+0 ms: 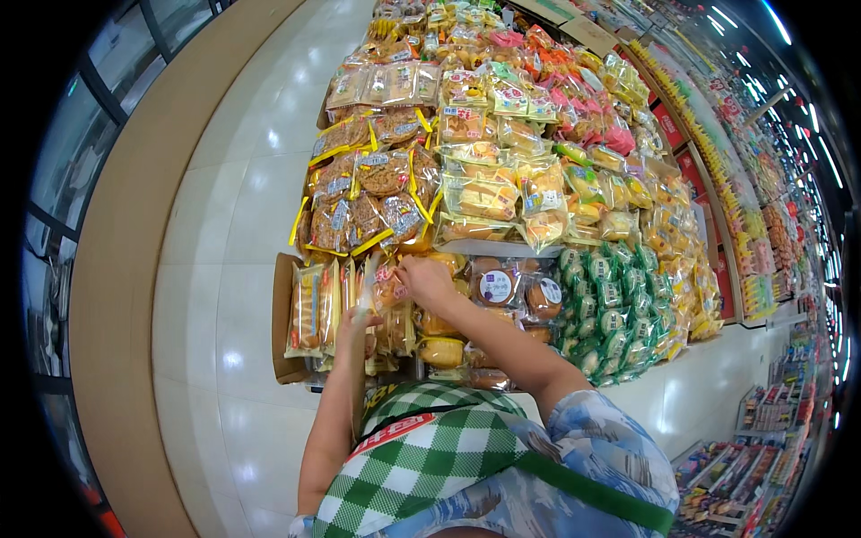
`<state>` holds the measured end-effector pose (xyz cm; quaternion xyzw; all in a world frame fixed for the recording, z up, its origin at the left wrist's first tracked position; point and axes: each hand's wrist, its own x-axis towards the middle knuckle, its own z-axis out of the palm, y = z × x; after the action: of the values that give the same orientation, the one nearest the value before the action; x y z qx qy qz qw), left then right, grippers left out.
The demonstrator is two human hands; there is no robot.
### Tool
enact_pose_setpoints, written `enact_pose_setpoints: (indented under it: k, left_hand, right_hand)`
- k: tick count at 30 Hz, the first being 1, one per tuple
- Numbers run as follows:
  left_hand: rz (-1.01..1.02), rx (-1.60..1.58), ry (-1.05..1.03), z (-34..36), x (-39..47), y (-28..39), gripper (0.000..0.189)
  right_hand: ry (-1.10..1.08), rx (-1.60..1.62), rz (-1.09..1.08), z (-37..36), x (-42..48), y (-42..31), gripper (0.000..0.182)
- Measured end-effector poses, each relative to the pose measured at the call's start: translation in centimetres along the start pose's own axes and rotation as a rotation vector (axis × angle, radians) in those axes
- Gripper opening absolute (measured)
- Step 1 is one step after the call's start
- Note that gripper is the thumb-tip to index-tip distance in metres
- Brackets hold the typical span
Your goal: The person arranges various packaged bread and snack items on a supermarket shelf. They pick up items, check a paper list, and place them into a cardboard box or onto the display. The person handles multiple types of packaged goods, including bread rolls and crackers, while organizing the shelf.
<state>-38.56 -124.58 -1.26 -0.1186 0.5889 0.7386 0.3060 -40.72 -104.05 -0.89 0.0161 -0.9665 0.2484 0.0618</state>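
My right hand (428, 281) pinches the upper edge of a clear bread package (389, 289) with red print. My left hand (355, 329) is at the lower left side of that package, its fingers partly hidden among the wrappers, so its grip is unclear. Several long wrapped bread rolls (308, 313) stand in a row to the left, inside a cardboard box (284, 323). Just right of the package lie yellow wrapped cakes (442, 352), partly covered by my right forearm. Beyond them are brown cakes in clear packs with round labels (496, 286).
Green-netted packs (612, 309) are heaped at the right. Behind the box lie brown round biscuits in yellow-edged bags (373, 175) and wrapped breads (481, 195). A tiled floor (222, 302) runs along the left, beside a brown ledge (128, 269). Stocked shelves (733, 471) stand at lower right.
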Motion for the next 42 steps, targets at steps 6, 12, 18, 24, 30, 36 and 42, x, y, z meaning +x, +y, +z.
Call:
enact_pose_setpoints:
  k: [6, 12, 18, 24, 30, 36, 42]
  left_hand:
    - [-0.047, -0.013, -0.106, 1.9, -2.3, 2.1, 0.038]
    - [-0.337, 0.018, -0.077, 4.4, -1.2, 2.4, 0.026]
    - [-0.276, -0.160, -0.292, 0.1, -0.9, 1.6, 0.023]
    - [-0.362, -0.373, -0.344, -1.0, 0.3, 0.1, 0.018]
    - [-0.347, -0.404, -0.387, -2.0, 1.0, 0.4, 0.018]
    - [-0.321, -0.383, -0.304, -2.7, 1.0, 0.4, 0.020]
    - [-0.237, -0.370, -0.418, -1.9, 1.5, 2.4, 0.029]
  right_hand:
    - [-0.105, -0.012, -0.068, -2.8, -1.3, -2.9, 0.031]
    - [-0.111, 0.068, -0.232, -0.7, 0.1, -1.3, 0.032]
    - [0.029, 0.167, -0.326, -4.3, 2.7, -0.9, 0.024]
    - [0.450, -0.067, -0.049, -14.0, 14.7, 5.4, 0.033]
    - [-0.045, -0.508, 0.131, -16.2, 24.4, 14.0, 0.070]
    - [-0.037, -0.710, 0.104, -15.8, 23.6, 11.4, 0.055]
    - [0.454, -0.432, -0.020, -17.4, 20.3, 9.1, 0.051]
